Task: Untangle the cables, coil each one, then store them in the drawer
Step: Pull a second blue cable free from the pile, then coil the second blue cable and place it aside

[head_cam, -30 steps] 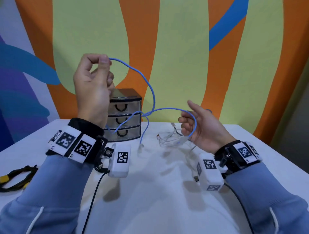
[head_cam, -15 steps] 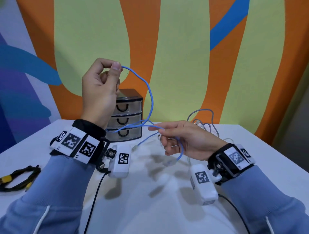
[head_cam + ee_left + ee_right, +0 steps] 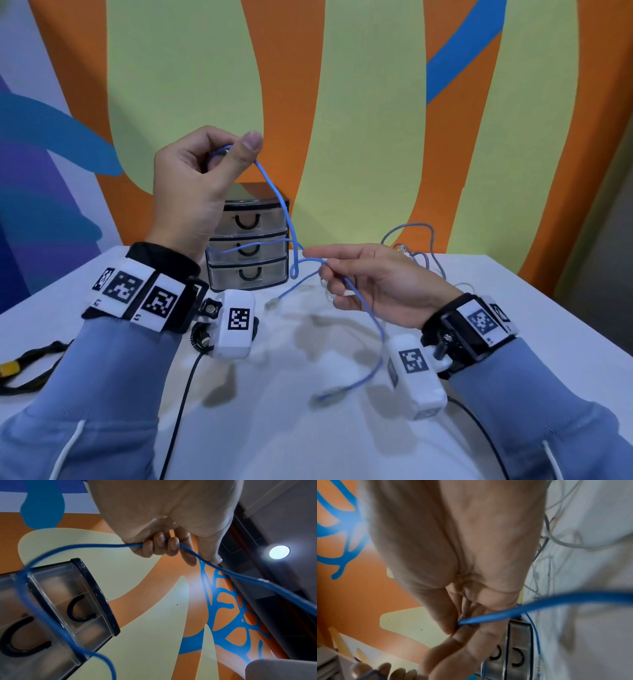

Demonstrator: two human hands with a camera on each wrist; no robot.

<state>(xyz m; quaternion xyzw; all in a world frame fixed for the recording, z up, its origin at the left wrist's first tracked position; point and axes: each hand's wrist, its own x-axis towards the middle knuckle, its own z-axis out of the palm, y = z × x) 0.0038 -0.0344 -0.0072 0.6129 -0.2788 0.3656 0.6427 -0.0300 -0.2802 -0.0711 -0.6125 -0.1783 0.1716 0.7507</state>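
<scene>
A thin blue cable [image 3: 279, 202] runs between both raised hands. My left hand [image 3: 202, 178] holds it up high, fingers curled round it [image 3: 159, 545]. From there it drops in front of the drawer unit [image 3: 248, 240], makes a small loop [image 3: 294, 272], and reaches my right hand [image 3: 363, 281], which pinches it [image 3: 462, 622] between thumb and fingers. One clear plug end [image 3: 272, 303] hangs near the table; the other tail [image 3: 329, 397] hangs below my right wrist. A tangle of grey and white cables [image 3: 416, 246] lies behind my right hand.
The small three-drawer unit stands at the back of the white table [image 3: 291, 428], all drawers closed. A black and yellow strap [image 3: 24, 366] lies at the table's left edge. A painted wall rises close behind the table.
My right hand moved left and closed its fingers on the blue cable. The cable's long tail now hangs below that wrist. The left hand stays raised with its grip.
</scene>
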